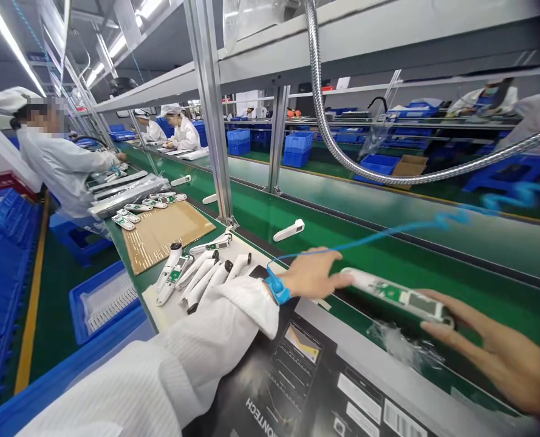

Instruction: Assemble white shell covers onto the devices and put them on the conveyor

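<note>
My right hand (pixel 492 343) pinches the lower end of a long white handheld device shell (pixel 383 290) between thumb and fingers. A green circuit board and a dark grey rectangle show in its open face. My left hand (pixel 313 273), its fingers apart, is at the shell's other end. One fingertip appears to touch that end, though blur obscures the contact. A blue wrist strap (pixel 277 287) with a coiled cord circles my left wrist. Left of that arm, several white device housings (pixel 206 276) with black ends lie in a pile; an open one (pixel 176 273) shows its board.
Below my hands is a black printed box (pixel 297 376), with crumpled clear plastic (pixel 401 346) beside it. A green conveyor belt (pixel 256 218) carries white housings. Cardboard (pixel 174 233) lies farther left. A metal post (pixel 210 115) and flexible metal hose (pixel 324 121) stand close. Co-workers sit along the line.
</note>
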`<action>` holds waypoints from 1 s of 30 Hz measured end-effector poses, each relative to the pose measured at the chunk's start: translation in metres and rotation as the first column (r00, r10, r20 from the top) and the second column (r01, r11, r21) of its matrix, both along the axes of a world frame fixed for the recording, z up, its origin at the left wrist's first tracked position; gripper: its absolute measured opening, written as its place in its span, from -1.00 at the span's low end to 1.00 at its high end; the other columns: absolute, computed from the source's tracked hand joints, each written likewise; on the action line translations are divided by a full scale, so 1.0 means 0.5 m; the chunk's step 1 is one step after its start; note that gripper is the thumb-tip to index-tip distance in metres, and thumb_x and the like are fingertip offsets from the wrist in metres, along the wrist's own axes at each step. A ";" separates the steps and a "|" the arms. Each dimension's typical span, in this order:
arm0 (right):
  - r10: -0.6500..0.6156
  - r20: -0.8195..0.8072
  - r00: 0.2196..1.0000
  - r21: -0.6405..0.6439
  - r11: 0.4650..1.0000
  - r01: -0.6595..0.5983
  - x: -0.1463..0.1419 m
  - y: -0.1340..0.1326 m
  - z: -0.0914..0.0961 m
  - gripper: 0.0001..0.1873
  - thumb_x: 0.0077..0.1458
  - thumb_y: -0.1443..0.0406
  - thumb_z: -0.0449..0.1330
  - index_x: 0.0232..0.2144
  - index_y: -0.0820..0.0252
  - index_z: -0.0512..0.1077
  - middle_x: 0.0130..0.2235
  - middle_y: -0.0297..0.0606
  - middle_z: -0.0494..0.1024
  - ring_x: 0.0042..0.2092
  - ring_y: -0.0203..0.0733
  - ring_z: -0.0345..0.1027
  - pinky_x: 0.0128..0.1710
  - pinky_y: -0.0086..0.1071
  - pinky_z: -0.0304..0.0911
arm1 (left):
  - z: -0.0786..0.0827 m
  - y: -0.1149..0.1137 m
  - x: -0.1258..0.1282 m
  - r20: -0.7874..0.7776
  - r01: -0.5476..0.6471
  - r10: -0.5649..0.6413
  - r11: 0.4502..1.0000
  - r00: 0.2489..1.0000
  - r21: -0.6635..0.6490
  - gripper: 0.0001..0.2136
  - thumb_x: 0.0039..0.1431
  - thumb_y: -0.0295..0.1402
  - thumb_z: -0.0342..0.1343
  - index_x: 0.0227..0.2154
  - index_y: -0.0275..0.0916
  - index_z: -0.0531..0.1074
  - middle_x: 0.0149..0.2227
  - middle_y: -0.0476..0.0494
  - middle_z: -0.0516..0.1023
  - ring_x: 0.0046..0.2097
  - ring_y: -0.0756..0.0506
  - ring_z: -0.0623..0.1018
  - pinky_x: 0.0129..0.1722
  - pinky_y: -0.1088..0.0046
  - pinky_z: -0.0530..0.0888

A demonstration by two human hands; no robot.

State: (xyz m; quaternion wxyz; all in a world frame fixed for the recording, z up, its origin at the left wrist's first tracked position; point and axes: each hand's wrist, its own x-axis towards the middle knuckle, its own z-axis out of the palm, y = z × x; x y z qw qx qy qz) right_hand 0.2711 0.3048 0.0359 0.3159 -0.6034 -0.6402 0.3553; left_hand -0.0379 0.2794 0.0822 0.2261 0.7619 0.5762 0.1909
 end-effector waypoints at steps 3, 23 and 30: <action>0.219 0.032 0.975 -0.066 0.974 -0.216 -0.067 -0.136 0.064 -0.32 -0.25 -0.14 0.35 -0.03 -0.13 0.54 0.05 -0.08 0.54 -0.01 0.25 0.39 0.02 0.07 0.15 | 0.026 -0.099 0.034 0.340 0.337 -0.227 0.888 0.913 -0.313 -0.70 0.21 -0.12 0.09 -0.14 -0.25 0.45 -0.17 -0.15 0.60 -0.23 -0.11 0.58 -0.26 0.42 0.49; 0.037 0.364 0.931 0.387 0.903 -0.188 -0.130 -0.341 0.064 -0.83 0.26 0.31 -0.01 -0.39 0.10 0.30 -0.32 -0.29 0.52 -0.26 -0.14 0.32 -0.13 -0.22 0.06 | -0.076 -0.330 0.076 0.517 -0.191 0.489 0.830 0.703 -0.525 -0.75 0.19 -0.17 -0.02 -0.46 -0.22 0.34 -0.46 -0.02 0.46 -0.60 0.04 0.31 -0.60 0.51 0.23; -0.154 0.545 0.824 0.109 0.988 0.113 -0.093 -0.155 -0.025 -0.92 0.02 0.40 0.14 -0.47 0.15 0.37 -0.28 -0.15 0.53 -0.14 0.02 0.28 -0.16 -0.16 0.01 | -0.068 -0.331 0.076 0.622 -0.052 0.474 0.819 0.623 -0.572 -0.70 0.14 -0.08 0.07 -0.38 -0.26 0.36 -0.44 0.03 0.40 -0.60 0.09 0.30 -0.62 0.56 0.23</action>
